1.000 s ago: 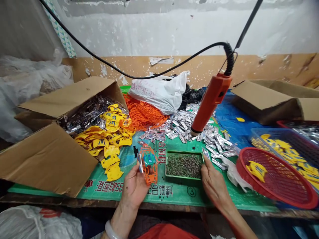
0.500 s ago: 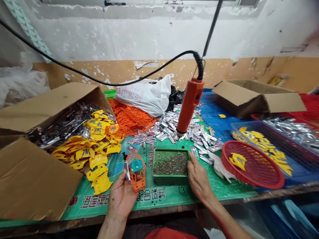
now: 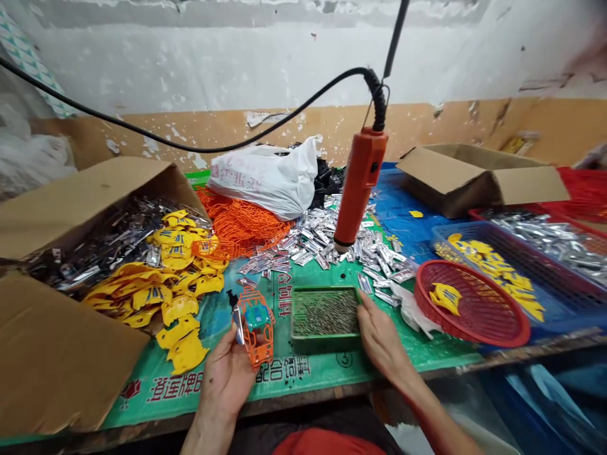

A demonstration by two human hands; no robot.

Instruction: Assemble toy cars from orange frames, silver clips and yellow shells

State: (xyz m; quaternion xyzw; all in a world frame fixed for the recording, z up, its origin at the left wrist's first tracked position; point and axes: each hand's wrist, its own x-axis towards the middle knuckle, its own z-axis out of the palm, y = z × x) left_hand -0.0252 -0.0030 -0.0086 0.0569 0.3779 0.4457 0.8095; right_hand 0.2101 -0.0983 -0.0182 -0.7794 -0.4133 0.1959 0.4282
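Note:
My left hand point(image 3: 230, 373) is closed round the lower left side of an orange lattice-like plastic car frame point(image 3: 262, 354). A green piece point(image 3: 257, 316) sits in the middle of this frame, and a silvery strip shows along its left side by my fingers. To the right, my right hand point(image 3: 382, 332) grips the right end of a green tray point(image 3: 327, 344), its thumb near the top corner. Many small dark metal screws point(image 3: 327, 315) lie in the tray. Above and behind the tray hangs an orange electric screwdriver point(image 3: 359, 189), its lower end near silvery parts.
Yellow plastic shells point(image 3: 177, 249) spill from a cardboard box point(image 3: 66, 373) at left. Orange frames point(image 3: 241, 224) lie beneath a white bag point(image 3: 270, 183). Silvery parts point(image 3: 322, 234) cover the middle. At right stand a red basket point(image 3: 493, 303), a blue tray point(image 3: 564, 309) and another box point(image 3: 441, 170).
The camera view has shifted slightly, so the background sits a little farther left and higher. Both hands keep hold of the same things.

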